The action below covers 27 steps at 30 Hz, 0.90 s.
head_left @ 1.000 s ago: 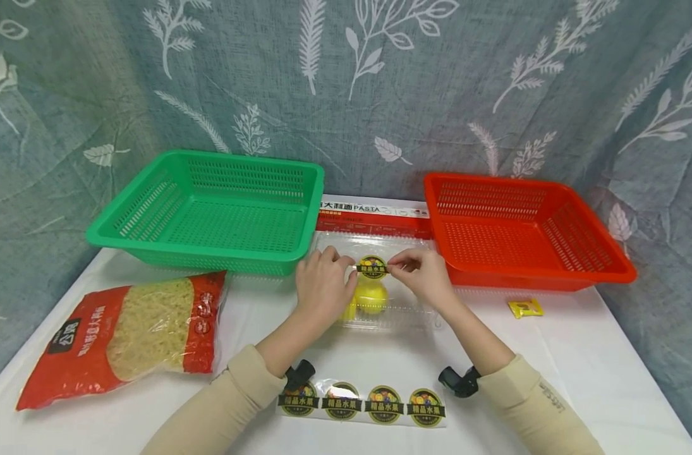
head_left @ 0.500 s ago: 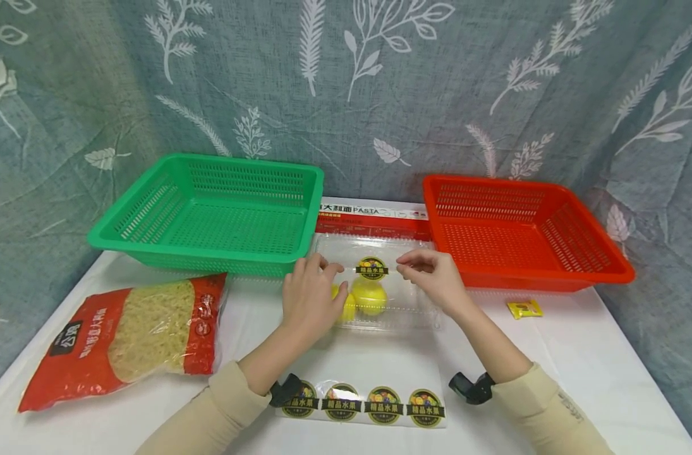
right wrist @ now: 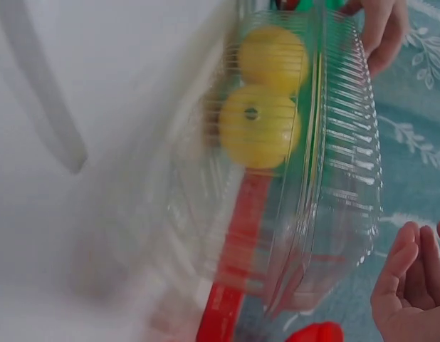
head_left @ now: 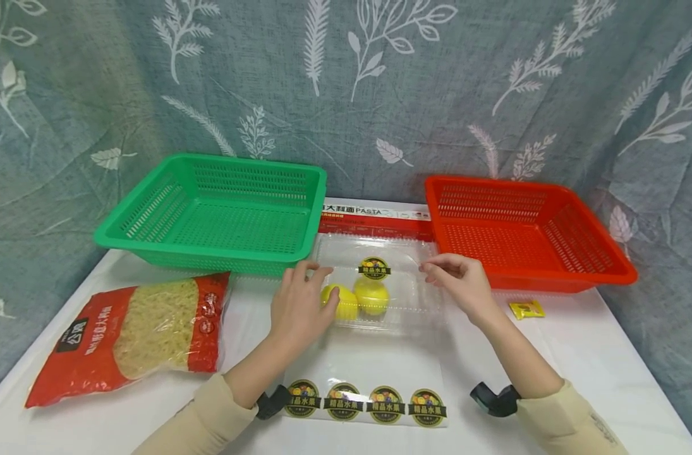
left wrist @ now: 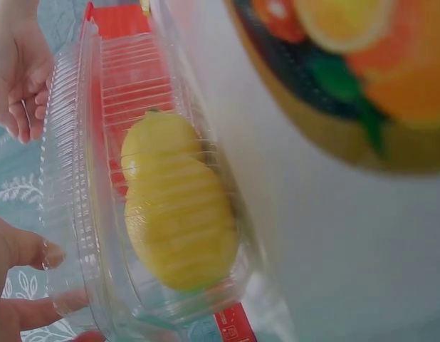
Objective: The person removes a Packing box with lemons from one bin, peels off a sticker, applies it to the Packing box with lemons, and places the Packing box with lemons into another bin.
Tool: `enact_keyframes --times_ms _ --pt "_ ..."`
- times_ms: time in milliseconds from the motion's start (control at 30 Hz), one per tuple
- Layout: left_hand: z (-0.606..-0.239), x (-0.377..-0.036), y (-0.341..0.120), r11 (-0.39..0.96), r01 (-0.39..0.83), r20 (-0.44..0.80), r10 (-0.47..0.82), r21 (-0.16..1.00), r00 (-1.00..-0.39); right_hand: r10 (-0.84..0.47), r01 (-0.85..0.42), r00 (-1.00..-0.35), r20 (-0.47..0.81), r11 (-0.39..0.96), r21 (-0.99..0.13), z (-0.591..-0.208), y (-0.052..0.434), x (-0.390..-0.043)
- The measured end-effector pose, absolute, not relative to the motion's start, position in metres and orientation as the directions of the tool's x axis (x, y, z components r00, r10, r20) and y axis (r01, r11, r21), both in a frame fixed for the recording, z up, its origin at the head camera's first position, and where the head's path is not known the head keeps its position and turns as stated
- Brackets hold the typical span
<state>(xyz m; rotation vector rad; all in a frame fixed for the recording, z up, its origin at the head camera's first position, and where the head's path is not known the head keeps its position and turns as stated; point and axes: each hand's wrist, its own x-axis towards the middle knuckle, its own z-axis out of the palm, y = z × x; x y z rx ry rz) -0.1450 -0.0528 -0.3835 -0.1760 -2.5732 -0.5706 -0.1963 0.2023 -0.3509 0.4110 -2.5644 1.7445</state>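
A clear plastic clamshell box point(head_left: 405, 297) lies shut between the two baskets. It holds two yellow lemons point(head_left: 371, 296), and a round fruit sticker point(head_left: 374, 268) sits on its lid. My left hand point(head_left: 317, 284) is at the box's left side, fingers loose against the rim point(left wrist: 28, 249). At the right side, my right hand point(head_left: 433, 272) hovers with relaxed fingers; the right wrist view shows it point(right wrist: 409, 285) just off the box point(right wrist: 334, 164). Neither hand holds anything. A clear sheet with several more stickers point(head_left: 364, 401) lies near the front edge.
A green basket point(head_left: 152, 243) stands at the back left and a red basket point(head_left: 550, 278) at the back right. A red pasta box point(head_left: 374, 221) lies behind the clamshell. A bag of pasta point(head_left: 135, 332) lies at the left, a small yellow packet point(head_left: 526, 309) at the right.
Both hands have left the sticker on the lid and moved apart to the box's two sides. The sticker stays on the lid, and both lemons now show.
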Motion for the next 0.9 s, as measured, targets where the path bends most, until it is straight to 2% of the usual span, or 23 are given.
enact_keyframes --times_ms 267,900 --pt "-0.383 -0.141 -0.057 0.871 0.168 0.411 -0.042 0.462 -0.911 -0.183 -0.230 -0.967 0.176 0.333 -0.914 -0.349 0.217 -0.193" --pt "-0.390 -0.146 -0.063 0.762 0.199 0.342 -0.031 0.616 -0.939 -0.162 -0.221 -0.971 0.173 0.347 -0.911 -0.345 0.245 -0.181"
